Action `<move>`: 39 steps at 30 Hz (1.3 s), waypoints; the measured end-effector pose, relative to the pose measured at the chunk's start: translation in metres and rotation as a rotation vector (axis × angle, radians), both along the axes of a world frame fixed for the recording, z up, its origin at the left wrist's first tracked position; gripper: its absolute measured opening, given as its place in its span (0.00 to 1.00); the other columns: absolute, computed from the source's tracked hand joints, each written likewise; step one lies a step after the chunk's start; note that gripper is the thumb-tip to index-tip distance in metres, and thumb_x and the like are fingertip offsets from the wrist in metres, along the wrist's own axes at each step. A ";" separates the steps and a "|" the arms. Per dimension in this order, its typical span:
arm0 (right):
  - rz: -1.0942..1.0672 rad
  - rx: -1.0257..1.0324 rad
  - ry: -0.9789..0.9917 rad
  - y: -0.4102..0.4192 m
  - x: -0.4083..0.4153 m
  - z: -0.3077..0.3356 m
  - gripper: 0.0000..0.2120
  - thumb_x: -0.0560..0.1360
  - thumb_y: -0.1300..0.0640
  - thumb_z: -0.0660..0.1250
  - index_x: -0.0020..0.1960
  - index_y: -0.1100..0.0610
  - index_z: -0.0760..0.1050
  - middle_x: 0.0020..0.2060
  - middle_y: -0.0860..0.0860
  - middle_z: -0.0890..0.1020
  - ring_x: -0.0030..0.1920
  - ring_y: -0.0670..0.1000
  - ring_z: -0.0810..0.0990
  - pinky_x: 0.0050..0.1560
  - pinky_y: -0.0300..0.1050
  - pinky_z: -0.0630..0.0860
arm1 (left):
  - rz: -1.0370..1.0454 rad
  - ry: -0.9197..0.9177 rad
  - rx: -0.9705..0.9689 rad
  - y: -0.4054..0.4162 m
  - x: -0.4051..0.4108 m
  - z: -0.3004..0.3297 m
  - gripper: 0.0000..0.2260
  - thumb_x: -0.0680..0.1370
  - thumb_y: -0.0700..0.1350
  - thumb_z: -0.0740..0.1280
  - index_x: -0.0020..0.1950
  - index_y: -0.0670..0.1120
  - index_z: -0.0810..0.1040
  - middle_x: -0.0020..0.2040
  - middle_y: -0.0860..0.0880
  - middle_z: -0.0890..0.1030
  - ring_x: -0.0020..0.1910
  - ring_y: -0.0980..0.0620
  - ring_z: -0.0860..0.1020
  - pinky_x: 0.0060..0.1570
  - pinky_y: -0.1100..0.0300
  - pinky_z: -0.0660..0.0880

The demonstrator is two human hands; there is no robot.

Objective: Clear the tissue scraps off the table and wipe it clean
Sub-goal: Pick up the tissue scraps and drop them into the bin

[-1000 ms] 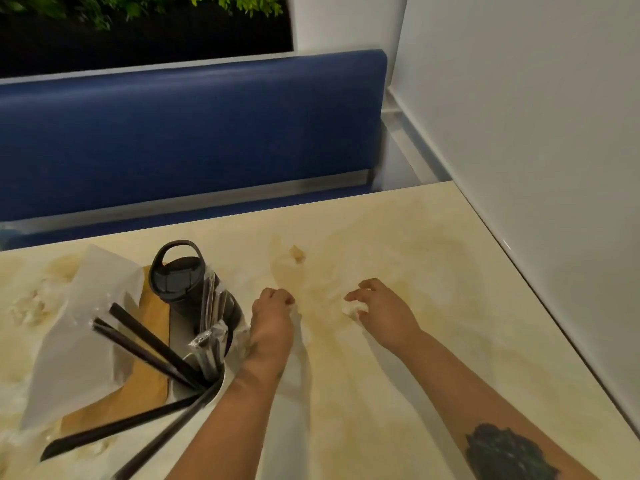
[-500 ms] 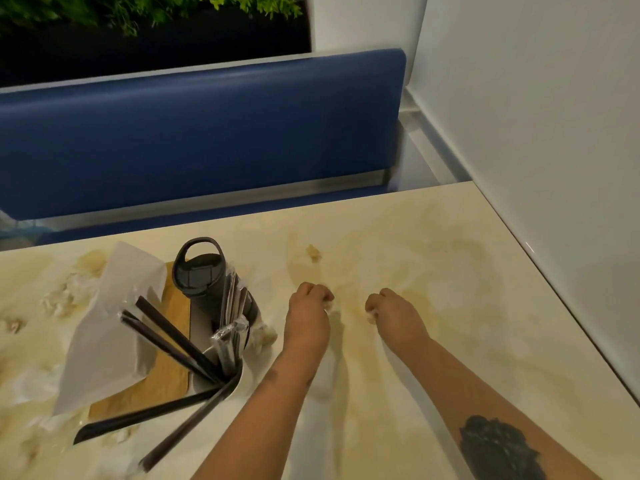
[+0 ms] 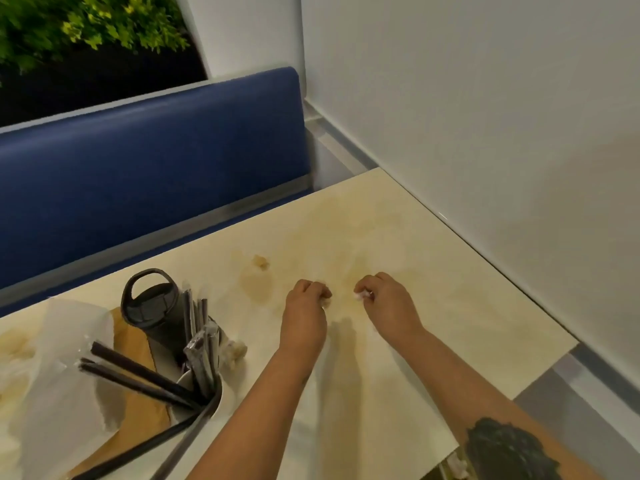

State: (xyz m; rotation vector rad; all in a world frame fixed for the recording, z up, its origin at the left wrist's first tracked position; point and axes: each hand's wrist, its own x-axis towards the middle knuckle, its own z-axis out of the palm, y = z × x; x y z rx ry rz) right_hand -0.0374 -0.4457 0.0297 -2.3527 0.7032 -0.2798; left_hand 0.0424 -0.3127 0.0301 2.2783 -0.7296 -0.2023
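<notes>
Both hands lie knuckles-up on the cream, brown-stained table [image 3: 433,271]. My right hand [image 3: 388,299] has its fingers curled round a small white tissue scrap [image 3: 362,295] that peeks out at the fingertips. My left hand [image 3: 304,306] is curled too, with a bit of white tissue [image 3: 325,301] at its fingertips. A small brownish scrap [image 3: 260,262] sits on the table beyond my left hand. Another crumpled scrap [image 3: 235,349] lies beside the holder of black sticks.
At the left stand a dark bottle with a loop handle [image 3: 152,306], a white cup of black sticks and wrapped utensils [image 3: 194,386], a sheet of white paper [image 3: 59,375] and a wooden board [image 3: 135,393]. A blue bench [image 3: 156,161] runs behind the table; a white wall [image 3: 485,133] bounds the right.
Both hands have drawn closer together and curled tighter over the tissue bits. The camera has swung to the right, so the table's near right corner now shows.
</notes>
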 end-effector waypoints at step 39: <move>-0.916 0.038 -0.001 0.060 -0.365 -0.002 0.09 0.73 0.66 0.65 0.49 0.56 0.79 0.43 0.46 0.73 0.40 0.43 0.71 0.40 0.25 0.66 | -1.081 -0.042 0.341 -0.079 -0.278 -0.052 0.22 0.77 0.35 0.59 0.71 0.48 0.65 0.57 0.44 0.78 0.54 0.45 0.77 0.46 0.58 0.70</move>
